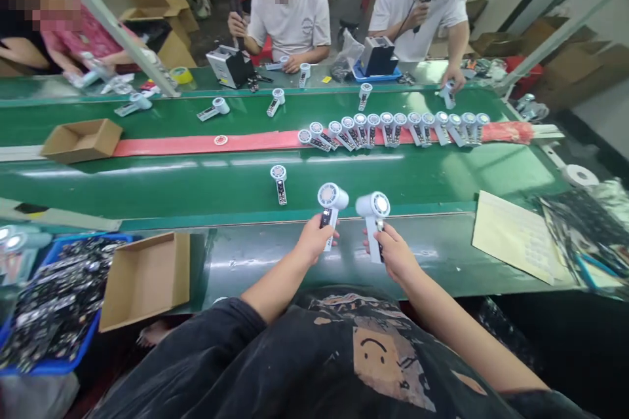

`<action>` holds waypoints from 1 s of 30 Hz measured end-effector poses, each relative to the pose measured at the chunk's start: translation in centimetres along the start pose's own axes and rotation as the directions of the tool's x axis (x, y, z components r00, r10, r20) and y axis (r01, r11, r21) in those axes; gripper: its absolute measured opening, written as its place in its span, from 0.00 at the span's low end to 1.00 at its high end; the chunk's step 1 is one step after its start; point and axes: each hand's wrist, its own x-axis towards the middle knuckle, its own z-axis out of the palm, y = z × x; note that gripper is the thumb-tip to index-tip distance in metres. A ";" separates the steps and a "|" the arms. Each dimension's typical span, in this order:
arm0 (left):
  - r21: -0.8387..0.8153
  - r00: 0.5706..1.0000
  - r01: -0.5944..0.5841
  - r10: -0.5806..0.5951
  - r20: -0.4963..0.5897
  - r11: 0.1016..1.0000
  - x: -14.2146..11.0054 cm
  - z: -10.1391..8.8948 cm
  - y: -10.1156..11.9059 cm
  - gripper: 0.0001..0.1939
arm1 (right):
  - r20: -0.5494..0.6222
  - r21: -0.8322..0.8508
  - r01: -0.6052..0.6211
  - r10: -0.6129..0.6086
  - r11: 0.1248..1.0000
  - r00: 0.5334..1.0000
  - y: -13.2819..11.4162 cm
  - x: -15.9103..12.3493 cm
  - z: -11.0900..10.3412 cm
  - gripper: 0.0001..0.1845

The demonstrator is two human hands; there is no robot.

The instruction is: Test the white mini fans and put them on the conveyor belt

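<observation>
**Gripped L & R, Side by Side**

Grips a pale-blue, round-headed plastic handheld fan [334, 200] in L hand [315, 240], w/ fingers closed round the handle just below the head & thumb across the front. Grips a matching pale-blue, round-headed plastic fan [374, 229] in R hand [396, 253], w/ fingertips showing past the handle's L side. Holds both upright, heads above fingers, near each other but apart, at front edge of a glossy green conveyor belt [211, 186].

Shows, far L, a blue plastic bin [91, 342] heaped w/ small, dark, glinting parts [54, 294]; just beside it, an open brown cardboard box [142, 281]. Shows, farther up, a second open brown cardboard box [81, 139] at L end of a pink-red strip [187, 145]. Shows, in bkgd, a shallow blue plastic tray [363, 76] w/ a boxy black-and-white device [379, 55] in it. Includes a row of similar pale-blue fans [386, 121] along the strip, R of ctr, plus a lone pale-blue fan [278, 177] lying on belt, L of both hands.
</observation>
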 end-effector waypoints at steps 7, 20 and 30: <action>0.272 0.975 0.194 -0.156 -0.155 0.942 -1.9 -0.8 -7.4 0.13 | 0.035 -0.472 -0.133 0.169 0.871 0.985 8.9 0.3 -6.4 0.08; 0.806 0.922 0.386 -0.172 -0.346 0.449 -9.8 0.8 -14.8 0.21 | 0.254 -0.871 0.211 0.039 0.444 0.966 12.9 0.9 -12.5 0.23; 0.876 0.943 0.330 -0.088 -0.320 0.351 -8.3 -0.5 -13.6 0.18 | 0.328 -0.884 0.299 0.021 0.360 0.944 11.5 3.0 -10.7 0.20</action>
